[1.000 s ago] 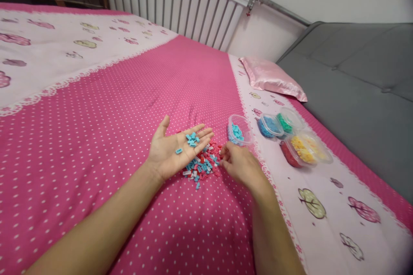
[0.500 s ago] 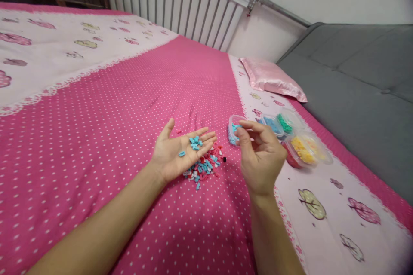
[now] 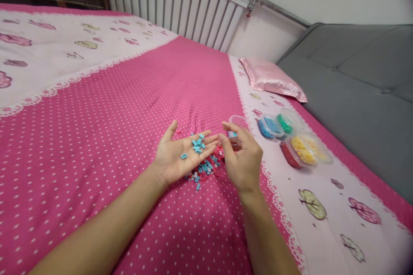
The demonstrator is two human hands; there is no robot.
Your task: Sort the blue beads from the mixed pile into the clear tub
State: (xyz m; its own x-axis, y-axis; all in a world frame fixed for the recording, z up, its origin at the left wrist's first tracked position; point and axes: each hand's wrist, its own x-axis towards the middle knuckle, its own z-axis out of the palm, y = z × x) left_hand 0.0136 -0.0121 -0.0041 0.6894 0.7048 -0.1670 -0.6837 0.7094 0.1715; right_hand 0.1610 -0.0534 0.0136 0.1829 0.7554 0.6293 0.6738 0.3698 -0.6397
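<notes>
The bed (image 3: 97,107) carries everything; its pink dotted cover lies bare and wide toward the left side and the far radiator (image 3: 180,4), while the right edge, along the grey sofa (image 3: 355,86), is crowded. The left hand (image 3: 180,154) lies palm up and spread flat, with a few light-blue pieces (image 3: 197,145) resting on palm and fingers. Under its fingertips, on the cover, sits the mixed pile of blue, red and white pieces (image 3: 204,169). The right hand (image 3: 241,159) hovers just beside it, thumb and forefinger drawn close together near the left fingertips; whether a piece is pinched there cannot be told. Partly behind the right hand stands a clear tub of light-blue pieces (image 3: 237,122). Further right, near the bed's right edge, stand tubs of dark blue (image 3: 270,126), green (image 3: 287,122), yellow (image 3: 306,148) and red (image 3: 289,154), touching one another. A satin pillow (image 3: 271,79) lies beyond them. No writing can be read.
</notes>
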